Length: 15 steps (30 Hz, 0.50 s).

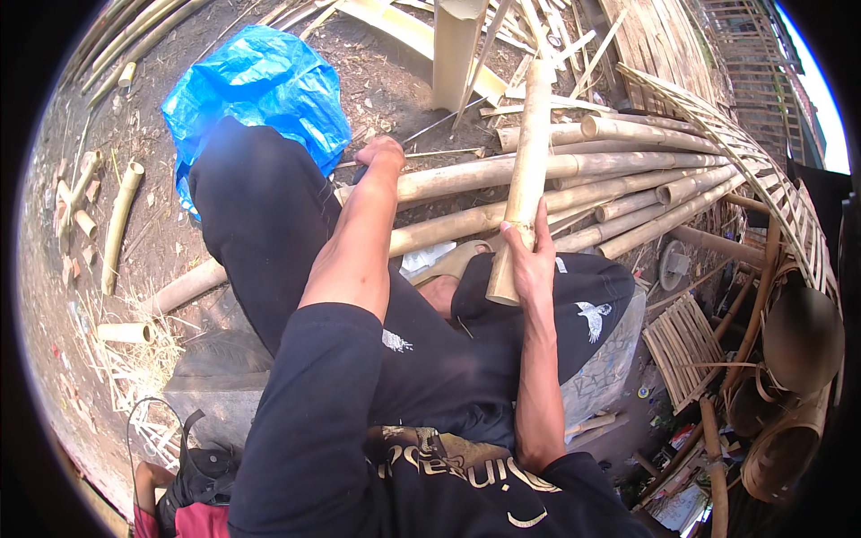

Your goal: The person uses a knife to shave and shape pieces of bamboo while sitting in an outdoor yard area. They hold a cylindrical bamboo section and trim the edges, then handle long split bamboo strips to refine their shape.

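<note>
My right hand (pixel 534 260) grips a thick bamboo piece (pixel 531 152) near its lower end, the thumb lying along its side. The piece tilts up and away over my lap, its cut end toward me. Farther off to the left, my left hand (pixel 382 152) is closed around a dark handle (pixel 359 174). From that fist a thin, straight blade (pixel 439 125) points to the far right, so it looks like a long knife seen nearly edge-on. The blade is apart from the bamboo piece. Long bamboo poles (pixel 457 179) lie beneath both hands.
A crumpled blue tarp (pixel 260 90) lies beyond my left knee. Short bamboo offcuts (pixel 123 229) are scattered on the dirt at left. A wide split bamboo section (pixel 456 58) stands at the back. Slatted bamboo panels (pixel 683 352) are at right; a person's arm (pixel 148 484) shows at lower left.
</note>
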### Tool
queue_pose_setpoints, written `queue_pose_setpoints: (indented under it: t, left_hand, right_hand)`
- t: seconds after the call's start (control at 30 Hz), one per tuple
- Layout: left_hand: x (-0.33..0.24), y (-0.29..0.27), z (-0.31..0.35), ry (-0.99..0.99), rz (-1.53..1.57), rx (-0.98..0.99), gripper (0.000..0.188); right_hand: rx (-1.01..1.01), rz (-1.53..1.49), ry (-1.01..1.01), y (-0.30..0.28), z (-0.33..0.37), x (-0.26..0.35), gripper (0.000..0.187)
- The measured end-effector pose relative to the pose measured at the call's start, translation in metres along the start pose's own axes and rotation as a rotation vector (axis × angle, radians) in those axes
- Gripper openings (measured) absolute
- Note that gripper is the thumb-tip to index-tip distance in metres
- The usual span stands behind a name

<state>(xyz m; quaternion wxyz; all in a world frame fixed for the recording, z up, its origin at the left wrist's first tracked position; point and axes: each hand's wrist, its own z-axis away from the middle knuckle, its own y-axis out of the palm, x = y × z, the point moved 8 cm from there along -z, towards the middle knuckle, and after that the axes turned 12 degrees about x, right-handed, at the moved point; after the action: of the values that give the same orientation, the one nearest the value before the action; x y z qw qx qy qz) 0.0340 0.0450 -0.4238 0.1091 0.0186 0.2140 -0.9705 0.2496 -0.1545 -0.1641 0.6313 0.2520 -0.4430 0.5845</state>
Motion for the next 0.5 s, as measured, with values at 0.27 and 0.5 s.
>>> queue_pose_setpoints:
  t: [0.27,0.5]
  left_hand:
    - [-0.010,-0.015,0.033,0.087,-0.063,0.030,0.047]
    - [0.007,-0.017,0.023,-0.007,-0.090,0.005,0.049]
  right_hand:
    - [-0.254,0.368,-0.393,-0.006,0.021,0.052,0.082]
    - [0.166,0.312,0.110,-0.003,-0.007,-0.058,0.086]
